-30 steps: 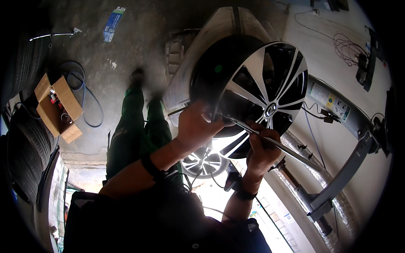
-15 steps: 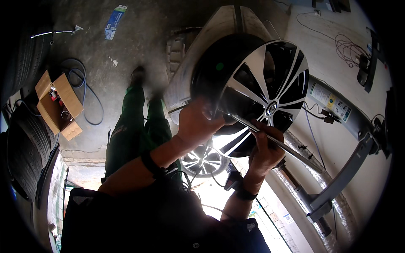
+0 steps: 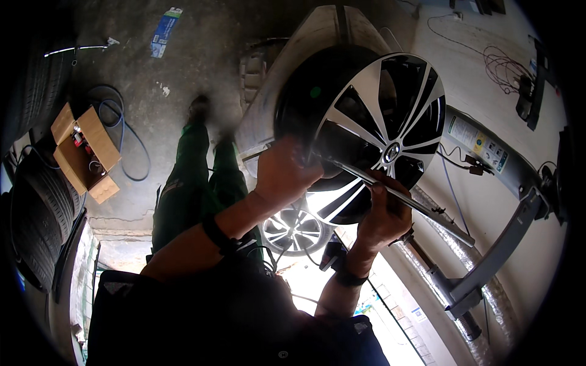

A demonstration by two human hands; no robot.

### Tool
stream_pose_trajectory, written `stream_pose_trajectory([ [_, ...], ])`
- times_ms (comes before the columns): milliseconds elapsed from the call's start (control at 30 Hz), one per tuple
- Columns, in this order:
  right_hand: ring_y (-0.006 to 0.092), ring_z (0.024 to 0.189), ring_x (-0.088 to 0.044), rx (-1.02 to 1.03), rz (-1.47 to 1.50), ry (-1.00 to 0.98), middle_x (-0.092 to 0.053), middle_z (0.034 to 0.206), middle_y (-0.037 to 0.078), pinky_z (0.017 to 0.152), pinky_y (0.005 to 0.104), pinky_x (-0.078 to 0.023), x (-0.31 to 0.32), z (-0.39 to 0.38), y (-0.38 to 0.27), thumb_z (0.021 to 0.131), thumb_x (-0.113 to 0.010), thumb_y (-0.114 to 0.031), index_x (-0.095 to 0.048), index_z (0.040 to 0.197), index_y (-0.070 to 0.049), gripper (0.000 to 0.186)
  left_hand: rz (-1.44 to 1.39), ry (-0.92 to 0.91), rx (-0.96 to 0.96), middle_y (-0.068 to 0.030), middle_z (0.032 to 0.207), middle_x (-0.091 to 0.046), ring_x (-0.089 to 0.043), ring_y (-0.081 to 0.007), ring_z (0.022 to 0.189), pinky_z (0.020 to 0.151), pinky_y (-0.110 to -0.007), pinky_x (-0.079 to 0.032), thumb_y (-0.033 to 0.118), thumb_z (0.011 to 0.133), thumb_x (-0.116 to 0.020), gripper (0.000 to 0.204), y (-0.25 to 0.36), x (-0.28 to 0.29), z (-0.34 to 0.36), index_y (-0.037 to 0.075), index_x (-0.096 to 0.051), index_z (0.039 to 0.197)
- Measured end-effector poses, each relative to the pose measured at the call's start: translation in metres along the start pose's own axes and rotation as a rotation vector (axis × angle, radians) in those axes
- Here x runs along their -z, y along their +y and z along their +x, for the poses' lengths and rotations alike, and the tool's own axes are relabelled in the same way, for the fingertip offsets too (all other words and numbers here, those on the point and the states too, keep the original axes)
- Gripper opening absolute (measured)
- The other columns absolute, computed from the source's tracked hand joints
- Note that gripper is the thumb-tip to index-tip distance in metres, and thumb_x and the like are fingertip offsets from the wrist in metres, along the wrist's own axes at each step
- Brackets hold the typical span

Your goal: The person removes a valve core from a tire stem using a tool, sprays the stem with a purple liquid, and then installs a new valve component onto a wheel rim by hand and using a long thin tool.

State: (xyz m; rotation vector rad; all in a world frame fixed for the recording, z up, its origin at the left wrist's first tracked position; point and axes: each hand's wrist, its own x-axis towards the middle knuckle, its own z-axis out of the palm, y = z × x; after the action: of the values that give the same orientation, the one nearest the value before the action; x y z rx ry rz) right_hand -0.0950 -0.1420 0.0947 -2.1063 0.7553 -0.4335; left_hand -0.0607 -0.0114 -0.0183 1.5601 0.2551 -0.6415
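A two-tone alloy wheel (image 3: 372, 96) with a black tyre (image 3: 298, 100) around its back side stands tilted in front of me. My right hand (image 3: 386, 213) is closed around a long shiny metal tyre lever (image 3: 436, 215), which slants across the lower part of the rim. The lever's upper left tip reaches the rim edge near the tyre. At that edge my left hand (image 3: 282, 174) is closed beside the tip; its fingertips are in shadow and blurred, so what they grip is hidden.
A grey machine arm (image 3: 497, 256) stands at the right by the white wall. Another alloy wheel (image 3: 293, 232) lies behind, near the bright doorway. On the left are stacked tyres (image 3: 46, 201), an open cardboard box (image 3: 101, 143) and a blue hose (image 3: 137, 143) on the floor.
The lever's free end has swung slightly right and up with my right hand. The wheel has shifted a little upward. My left hand remains almost in place at the rim edge.
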Motion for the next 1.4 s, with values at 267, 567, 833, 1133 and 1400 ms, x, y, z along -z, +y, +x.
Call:
stream_pose_trajectory([
  [267, 0.0197, 0.083, -0.071, -0.063, -0.034, 0.035, -0.074, 0.09, 0.018, 0.077, 0.0281, -0.056, 0.001, -0.002, -0.004, 0.082, -0.07, 0.006, -0.066, 0.099, 0.006, 0.018, -0.06, -0.035, -0.006, -0.0106, 0.085, -0.069, -0.065, -0.0145, 0.078, 0.074, -0.03, -0.053, 0.017, 0.074, -0.076, 0.032, -0.003, 0.003, 0.0, -0.003, -0.064, 0.096],
  [567, 0.0314, 0.099, -0.07, -0.003, 0.298, -0.263, -0.071, 0.102, 0.023, 0.09, 0.0355, -0.054, 0.015, 0.008, 0.003, 0.085, -0.058, 0.013, -0.055, 0.104, 0.003, 0.021, -0.095, -0.079, 0.017, -0.0099, 0.087, -0.069, -0.065, -0.0137, 0.08, 0.076, -0.029, -0.052, 0.012, 0.076, -0.075, 0.03, 0.003, 0.005, -0.001, -0.003, -0.061, 0.097],
  [833, 0.0149, 0.085, -0.068, -0.153, 0.025, -0.07, -0.071, 0.091, 0.012, 0.076, 0.0258, -0.055, -0.001, 0.011, -0.016, 0.083, -0.071, 0.008, -0.059, 0.102, 0.002, 0.023, -0.023, -0.068, -0.032, -0.0104, 0.086, -0.07, -0.066, -0.0135, 0.078, 0.074, -0.028, -0.053, 0.013, 0.076, -0.075, 0.029, -0.01, 0.002, 0.001, -0.004, -0.061, 0.096],
  [1133, 0.0192, 0.085, -0.069, -0.081, 0.228, -0.116, -0.072, 0.093, 0.012, 0.081, 0.0249, -0.053, 0.007, 0.01, -0.007, 0.083, -0.071, 0.008, -0.06, 0.103, 0.002, 0.024, -0.044, -0.074, -0.01, -0.0103, 0.086, -0.07, -0.066, -0.0123, 0.078, 0.073, -0.027, -0.053, 0.013, 0.077, -0.075, 0.029, -0.007, 0.003, 0.0, -0.004, -0.059, 0.094],
  [1400, 0.0189, 0.087, -0.069, -0.176, -0.038, -0.014, -0.072, 0.096, 0.011, 0.08, 0.025, -0.054, 0.011, 0.005, -0.001, 0.082, -0.072, 0.009, -0.058, 0.105, 0.001, 0.028, -0.057, -0.079, -0.004, -0.0094, 0.084, -0.069, -0.065, -0.0116, 0.077, 0.072, -0.026, -0.052, 0.013, 0.078, -0.075, 0.029, -0.013, 0.0, 0.003, -0.004, -0.059, 0.093],
])
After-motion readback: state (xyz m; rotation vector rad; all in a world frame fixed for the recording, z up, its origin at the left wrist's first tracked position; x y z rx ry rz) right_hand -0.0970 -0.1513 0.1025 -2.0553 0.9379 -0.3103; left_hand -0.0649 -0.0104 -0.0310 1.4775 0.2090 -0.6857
